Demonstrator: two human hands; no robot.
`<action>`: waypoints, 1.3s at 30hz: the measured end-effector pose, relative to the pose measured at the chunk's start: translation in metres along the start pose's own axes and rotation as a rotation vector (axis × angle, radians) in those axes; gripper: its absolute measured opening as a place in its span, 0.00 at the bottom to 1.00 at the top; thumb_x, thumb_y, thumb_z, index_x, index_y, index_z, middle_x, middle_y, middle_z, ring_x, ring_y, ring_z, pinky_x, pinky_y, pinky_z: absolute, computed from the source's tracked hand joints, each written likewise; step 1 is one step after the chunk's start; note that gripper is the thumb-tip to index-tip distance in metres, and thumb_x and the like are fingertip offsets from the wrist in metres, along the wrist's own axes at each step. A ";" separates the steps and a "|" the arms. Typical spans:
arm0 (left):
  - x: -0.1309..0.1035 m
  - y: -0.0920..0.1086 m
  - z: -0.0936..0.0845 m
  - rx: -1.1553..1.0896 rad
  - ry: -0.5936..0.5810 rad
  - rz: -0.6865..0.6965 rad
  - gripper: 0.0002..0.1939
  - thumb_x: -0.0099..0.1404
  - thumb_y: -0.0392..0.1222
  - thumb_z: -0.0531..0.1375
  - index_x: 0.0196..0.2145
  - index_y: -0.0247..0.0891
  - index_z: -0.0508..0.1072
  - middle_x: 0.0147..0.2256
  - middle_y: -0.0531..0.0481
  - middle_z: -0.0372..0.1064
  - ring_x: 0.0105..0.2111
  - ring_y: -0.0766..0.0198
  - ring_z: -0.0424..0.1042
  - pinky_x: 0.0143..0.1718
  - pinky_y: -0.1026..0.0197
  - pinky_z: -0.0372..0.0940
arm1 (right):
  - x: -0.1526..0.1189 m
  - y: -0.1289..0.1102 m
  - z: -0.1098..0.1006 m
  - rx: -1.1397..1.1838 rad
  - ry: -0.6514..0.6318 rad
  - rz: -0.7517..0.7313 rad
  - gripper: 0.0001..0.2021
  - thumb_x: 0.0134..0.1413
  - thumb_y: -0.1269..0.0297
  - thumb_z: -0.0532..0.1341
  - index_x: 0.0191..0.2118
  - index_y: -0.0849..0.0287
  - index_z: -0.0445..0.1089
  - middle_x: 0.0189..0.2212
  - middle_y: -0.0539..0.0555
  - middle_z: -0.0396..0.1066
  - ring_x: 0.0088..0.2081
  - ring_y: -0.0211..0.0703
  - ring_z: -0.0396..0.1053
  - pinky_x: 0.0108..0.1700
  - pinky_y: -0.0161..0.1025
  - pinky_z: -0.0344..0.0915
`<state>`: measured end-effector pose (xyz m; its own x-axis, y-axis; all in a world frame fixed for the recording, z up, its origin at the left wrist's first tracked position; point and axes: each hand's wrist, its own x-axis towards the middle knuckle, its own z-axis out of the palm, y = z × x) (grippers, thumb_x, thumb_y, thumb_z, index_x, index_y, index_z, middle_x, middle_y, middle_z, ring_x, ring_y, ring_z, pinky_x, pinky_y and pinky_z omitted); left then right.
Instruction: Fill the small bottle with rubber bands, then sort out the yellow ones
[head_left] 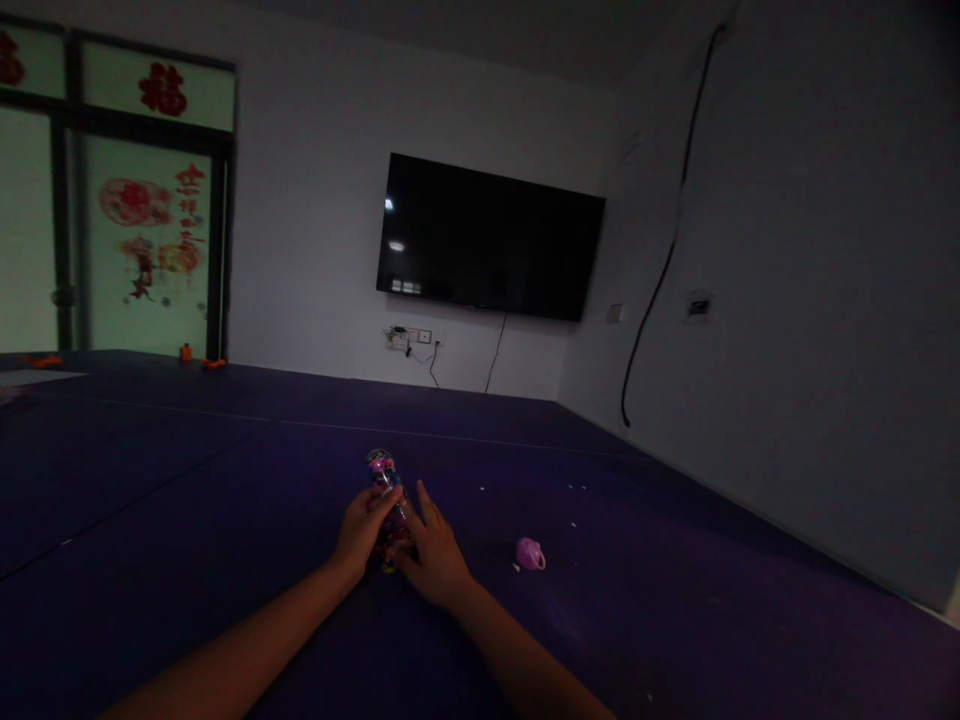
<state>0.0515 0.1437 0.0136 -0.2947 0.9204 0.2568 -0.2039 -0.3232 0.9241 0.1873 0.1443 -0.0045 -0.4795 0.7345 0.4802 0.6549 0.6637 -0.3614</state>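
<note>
A slim, shiny, see-through bottle [381,466] with pink and multicoloured patterning lies between my hands, tilted, at the lower middle of the view. My left hand [360,530] is closed round its left side, thumb across the front. My right hand [435,555] grips its lower right side, with a finger pointing up and away from it. Both palms and the hands' shadow hide much of the bottle, and its exact kind is hard to make out. To the right of my right hand lies a small pink cap with a ring handle [529,554], apart from both hands.
Small white scraps [574,525] are scattered on the dark purple surface [247,480]. Orange objects [214,364] and a white sheet [37,378] lie at the far left. A television [491,240] hangs on the back wall; a black cable [660,285] runs down the right wall.
</note>
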 end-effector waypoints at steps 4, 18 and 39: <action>-0.003 0.001 0.004 0.020 -0.083 0.014 0.20 0.41 0.51 0.70 0.30 0.36 0.75 0.28 0.47 0.76 0.30 0.55 0.74 0.32 0.60 0.66 | 0.001 0.003 0.004 0.008 0.001 0.006 0.39 0.49 0.66 0.62 0.66 0.52 0.46 0.68 0.60 0.34 0.65 0.56 0.44 0.60 0.52 0.52; 0.002 -0.003 -0.004 0.042 0.059 0.027 0.19 0.43 0.54 0.68 0.26 0.36 0.72 0.24 0.50 0.74 0.27 0.57 0.74 0.29 0.61 0.65 | 0.001 0.001 0.002 -0.012 -0.048 0.036 0.30 0.52 0.65 0.60 0.62 0.50 0.56 0.64 0.59 0.48 0.64 0.55 0.48 0.59 0.53 0.54; 0.008 -0.013 -0.004 -0.005 0.123 0.009 0.23 0.42 0.53 0.70 0.31 0.36 0.71 0.27 0.49 0.74 0.29 0.58 0.74 0.31 0.60 0.66 | 0.006 -0.001 -0.001 0.088 0.045 -0.052 0.12 0.51 0.73 0.58 0.38 0.54 0.76 0.49 0.55 0.70 0.52 0.47 0.65 0.53 0.43 0.61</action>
<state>0.0479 0.1547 0.0024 -0.4085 0.8837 0.2285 -0.2049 -0.3328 0.9205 0.1844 0.1476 -0.0004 -0.4834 0.6933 0.5344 0.5750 0.7118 -0.4034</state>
